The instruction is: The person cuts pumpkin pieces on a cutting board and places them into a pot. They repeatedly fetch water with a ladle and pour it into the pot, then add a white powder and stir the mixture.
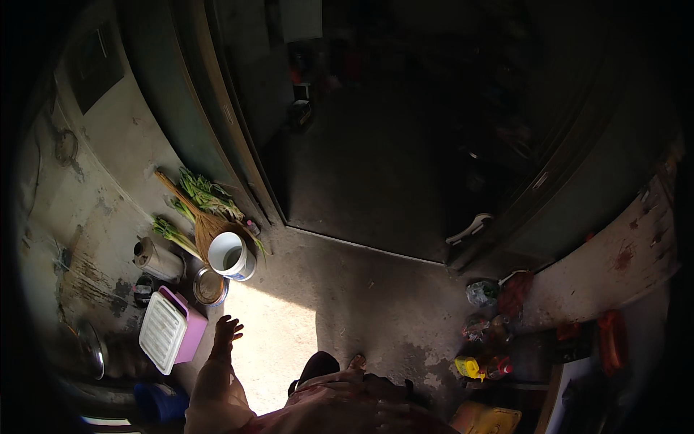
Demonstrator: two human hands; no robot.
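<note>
My left hand [228, 330] reaches forward over the sunlit floor with its fingers apart and nothing in it. Closest to it, on its left, stands a pink box with a white ribbed lid [162, 333]. Just ahead of the fingers is a round metal tin [210, 287], not touched. Beyond that a white bucket [231, 256] stands in front of a straw broom [208, 228] leaning on the wall. Bunches of leafy green vegetables [206, 194] lie around the broom. My right hand is out of the picture.
A doorway with a low sill [365, 247] opens into a dark room ahead. On the left are a grey pail-like container [157, 260] and a blue tub [160, 400]. Plastic bags [483, 292], a yellow bottle [469, 367] and other goods line the right wall.
</note>
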